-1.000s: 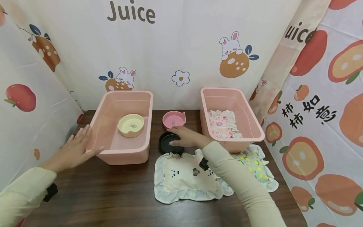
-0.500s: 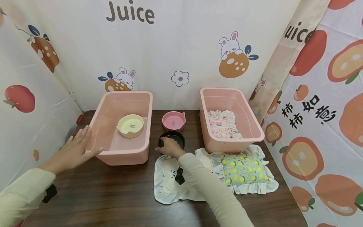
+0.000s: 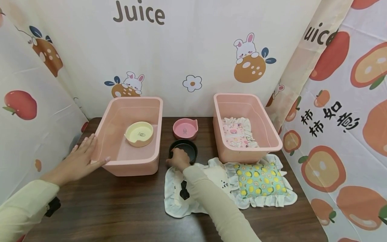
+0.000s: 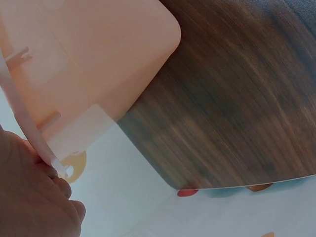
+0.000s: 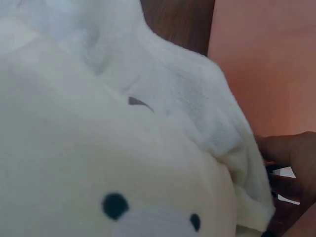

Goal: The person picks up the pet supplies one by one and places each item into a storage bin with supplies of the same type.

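Observation:
My right hand (image 3: 180, 159) is at the front left of a black bowl (image 3: 189, 148), its fingers curled over the rim; in the right wrist view the hand (image 5: 289, 173) is partly hidden behind a cream pillow (image 5: 113, 148). My left hand (image 3: 78, 161) rests with straight fingers on the left rim of a pink bin (image 3: 133, 161), the thumb along the front corner. Inside that bin lies a yellow bowl (image 3: 139, 132). Just behind the black bowl stands a pink bowl (image 3: 185, 127) with an eared rim.
A second pink bin (image 3: 248, 149) at the right holds a pink frilled pillow (image 3: 235, 134). Before it lies a green lemon-print pillow (image 3: 262, 179), beside the cream one under my right forearm. Patterned curtains (image 3: 193, 43) surround the dark wooden table (image 3: 121, 208).
My right hand has come left and down from above the bowls to the black bowl's front-left rim, its fingers now curled. The left hand has stayed where it was.

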Motion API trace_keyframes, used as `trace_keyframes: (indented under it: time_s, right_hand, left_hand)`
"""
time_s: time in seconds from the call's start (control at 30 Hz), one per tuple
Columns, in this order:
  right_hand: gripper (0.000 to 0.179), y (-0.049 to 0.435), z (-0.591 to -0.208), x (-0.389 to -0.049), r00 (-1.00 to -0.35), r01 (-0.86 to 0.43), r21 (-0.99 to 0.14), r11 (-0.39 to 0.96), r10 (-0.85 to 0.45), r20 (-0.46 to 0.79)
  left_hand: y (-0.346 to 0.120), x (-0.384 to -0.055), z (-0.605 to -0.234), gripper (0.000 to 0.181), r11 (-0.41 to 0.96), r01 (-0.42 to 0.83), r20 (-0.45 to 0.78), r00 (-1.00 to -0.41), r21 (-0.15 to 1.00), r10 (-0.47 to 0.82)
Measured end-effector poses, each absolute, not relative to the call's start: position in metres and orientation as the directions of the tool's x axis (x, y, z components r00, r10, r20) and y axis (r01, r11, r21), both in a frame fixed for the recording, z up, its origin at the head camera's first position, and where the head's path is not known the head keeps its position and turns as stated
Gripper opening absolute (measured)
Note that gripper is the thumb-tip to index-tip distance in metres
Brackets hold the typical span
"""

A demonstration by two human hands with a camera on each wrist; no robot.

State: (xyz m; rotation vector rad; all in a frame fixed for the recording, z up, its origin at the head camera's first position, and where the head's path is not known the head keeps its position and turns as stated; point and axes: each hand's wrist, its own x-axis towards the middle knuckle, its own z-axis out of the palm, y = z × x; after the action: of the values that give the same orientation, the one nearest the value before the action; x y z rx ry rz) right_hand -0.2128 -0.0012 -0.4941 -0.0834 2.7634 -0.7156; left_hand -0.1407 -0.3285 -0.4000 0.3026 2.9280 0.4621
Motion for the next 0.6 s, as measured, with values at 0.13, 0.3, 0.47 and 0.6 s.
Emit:
trace_keyframes:
  time_s: [0.13,0.3,0.47,0.6]
  right_hand:
    - [0.041,-0.0017,-0.4971,-0.2141,-0.967,0.017,-0.483,0.875,-0.109,-0.231]
    - [0.035,-0.0015,-0.4997,-0.215,-0.973,0.015,-0.463,0.886,-0.094,-0.212]
    - [0.034,0.0009,-0.5006,-0.2154,-0.976,0.001,-0.464,0.886,-0.1,-0.193]
    - [0.031,0.0051,-0.498,-0.2166,-0.981,-0.01,-0.499,0.866,-0.106,-0.164]
  left_hand:
    - [-0.3288,-0.1405,-0.3999,0.101,0.93,0.176,-0.124,-0.966,0.323,0.226]
    - [-0.3287,-0.1403,-0.4004,0.101,0.93,0.176,-0.124,-0.966,0.323,0.226]
    - [-0.3275,-0.141,-0.4004,0.101,0.931,0.17,-0.128,-0.967,0.324,0.221]
    - [-0.327,-0.1409,-0.3996,0.102,0.934,0.166,-0.131,-0.968,0.317,0.216]
